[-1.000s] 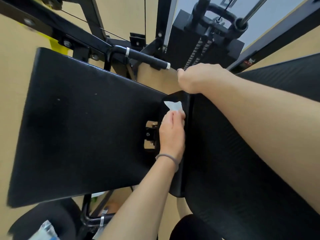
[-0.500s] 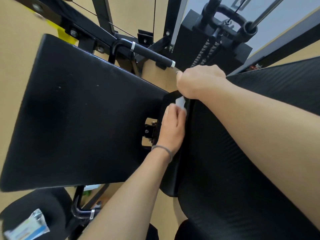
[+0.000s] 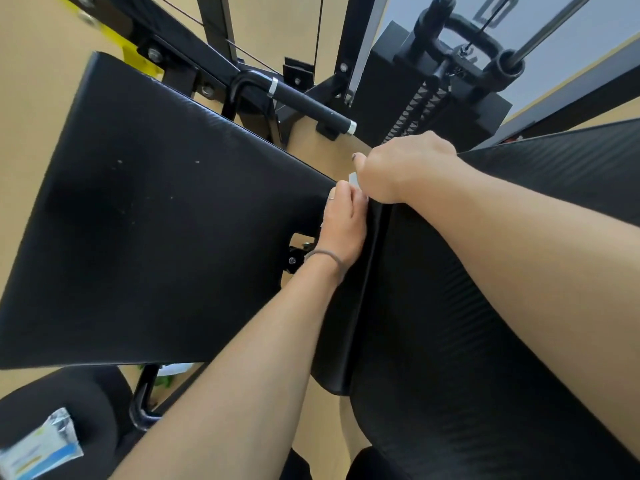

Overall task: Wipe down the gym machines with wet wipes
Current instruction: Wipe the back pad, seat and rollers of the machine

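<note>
Wipes packet [image 3: 41,445]: seen at the lower left corner, lying on a round black pad [image 3: 69,407]
Ribbed pad [image 3: 485,341]: fills the right half of the frame
Left hand [image 3: 343,226]: laid at centre frame in the gap beside the ribbed pad, fingers pressed together over the wet wipe [image 3: 353,180]; a hair tie is worn at the wrist
Wet wipe: only a small white corner is seen, between the two hands
Right hand [image 3: 405,168]: curled over the ribbed pad's upper edge, gripping it
Smooth pad [image 3: 156,237]: spread over the left half
Handle bar [image 3: 308,105]: set at upper centre
Weight stack [image 3: 426,95]: placed at the upper right
</note>
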### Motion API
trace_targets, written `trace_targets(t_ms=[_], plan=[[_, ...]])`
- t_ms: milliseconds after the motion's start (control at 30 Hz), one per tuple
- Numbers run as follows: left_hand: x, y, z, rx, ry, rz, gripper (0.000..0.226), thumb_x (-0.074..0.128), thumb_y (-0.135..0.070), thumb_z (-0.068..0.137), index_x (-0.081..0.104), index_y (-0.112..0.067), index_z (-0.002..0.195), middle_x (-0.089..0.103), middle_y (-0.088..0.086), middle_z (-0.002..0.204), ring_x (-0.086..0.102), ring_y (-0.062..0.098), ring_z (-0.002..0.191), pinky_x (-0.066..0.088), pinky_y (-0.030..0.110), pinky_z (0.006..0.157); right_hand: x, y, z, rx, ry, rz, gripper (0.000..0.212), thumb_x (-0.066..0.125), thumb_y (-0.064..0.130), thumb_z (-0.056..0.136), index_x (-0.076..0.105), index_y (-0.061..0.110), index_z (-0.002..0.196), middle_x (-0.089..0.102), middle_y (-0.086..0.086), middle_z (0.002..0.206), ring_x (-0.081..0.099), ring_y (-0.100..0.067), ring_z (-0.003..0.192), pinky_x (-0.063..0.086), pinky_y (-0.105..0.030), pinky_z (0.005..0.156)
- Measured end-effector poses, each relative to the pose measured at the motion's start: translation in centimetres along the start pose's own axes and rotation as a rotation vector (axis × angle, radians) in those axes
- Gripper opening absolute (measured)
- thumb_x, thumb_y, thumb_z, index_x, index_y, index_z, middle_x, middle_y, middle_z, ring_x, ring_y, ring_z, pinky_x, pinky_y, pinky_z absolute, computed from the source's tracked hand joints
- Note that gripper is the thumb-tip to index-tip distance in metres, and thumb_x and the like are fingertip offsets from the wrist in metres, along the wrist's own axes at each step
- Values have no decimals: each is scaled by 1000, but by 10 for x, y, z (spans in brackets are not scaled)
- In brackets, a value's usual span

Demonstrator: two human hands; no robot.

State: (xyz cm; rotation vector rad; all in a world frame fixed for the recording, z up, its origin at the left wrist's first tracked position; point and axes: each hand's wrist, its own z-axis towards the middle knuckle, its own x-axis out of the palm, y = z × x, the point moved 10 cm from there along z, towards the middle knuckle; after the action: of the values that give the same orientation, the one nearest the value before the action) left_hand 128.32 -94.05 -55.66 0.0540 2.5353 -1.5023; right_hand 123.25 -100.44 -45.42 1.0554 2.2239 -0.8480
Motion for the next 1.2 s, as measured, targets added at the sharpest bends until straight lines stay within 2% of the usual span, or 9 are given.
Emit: trace_targets(t_ms=[133, 300, 367, 500, 600, 733, 933, 1100, 1200], plan=[[-23, 94, -72, -221, 33, -16, 21, 33, -33, 109, 49, -22, 100, 49, -12, 94, 49, 1, 88, 36, 17, 77, -1, 2, -1, -17, -28, -17, 42, 23, 28, 111, 50, 10, 138, 55, -17, 135, 53, -39, 121, 36, -42, 81], [-36, 168, -137, -491, 32, 40, 23, 33, -30, 107, 49, -15, 98, 49, 10, 106, 48, 15, 93, 42, 31, 84, -1, 3, 2, -28, -46, 9, 41, 23, 27, 111, 53, 11, 134, 57, -16, 132, 53, -39, 120, 36, -42, 81], [-26, 126, -101, -378, 46, -9, 29, 33, -31, 107, 53, -10, 112, 52, 15, 116, 53, 20, 105, 44, 38, 99, -2, 2, 2, -27, -49, 28, 42, 23, 27, 111, 53, 11, 134, 57, -16, 132, 53, -39, 121, 35, -42, 81], [8, -6, -3, 25, 107, -159, 21, 41, -34, 105, 60, -25, 105, 60, 4, 111, 59, 14, 105, 48, 37, 96, -1, 3, 3, -33, -46, 30, 41, 24, 27, 111, 55, 12, 134, 57, -15, 133, 53, -38, 122, 34, -42, 81], [5, -6, 18, 49, 51, 53, 30, 41, -15, 104, 54, 1, 125, 59, 14, 118, 57, 28, 109, 47, 46, 98, -4, 3, 3, -23, -66, 73, 39, 26, 27, 111, 57, 13, 130, 60, -13, 125, 55, -35, 119, 34, -42, 81], [-21, 77, -63, -284, 54, 76, 25, 35, -27, 108, 49, -15, 92, 47, 0, 87, 47, 12, 78, 39, 32, 76, -11, -3, 1, 2, -107, 244, 38, 26, 25, 110, 54, 10, 129, 60, -14, 119, 57, -35, 115, 37, -43, 87], [-50, 145, -134, -638, 37, 97, 18, 42, -28, 102, 50, -13, 95, 51, 1, 85, 47, 13, 72, 40, 28, 63, -7, -3, 13, 54, -81, 367, 38, 27, 23, 108, 58, 13, 128, 62, -11, 112, 59, -34, 113, 33, -41, 84], [-58, 108, -58, -679, -16, -523, 20, 58, -23, 97, 61, -9, 83, 56, 4, 64, 53, 12, 49, 41, 18, 46, 7, 10, 39, 112, -2, 611, 39, 27, 22, 107, 52, 12, 136, 59, -13, 125, 56, -36, 115, 40, -44, 86], [-76, 63, 11, -632, -9, -832, 27, 55, -32, 100, 64, -9, 112, 66, 9, 96, 73, 21, 81, 60, 31, 73, 19, 20, 53, 153, 52, 754, 35, 29, 20, 106, 54, 14, 130, 60, -12, 120, 57, -35, 107, 44, -45, 90]])
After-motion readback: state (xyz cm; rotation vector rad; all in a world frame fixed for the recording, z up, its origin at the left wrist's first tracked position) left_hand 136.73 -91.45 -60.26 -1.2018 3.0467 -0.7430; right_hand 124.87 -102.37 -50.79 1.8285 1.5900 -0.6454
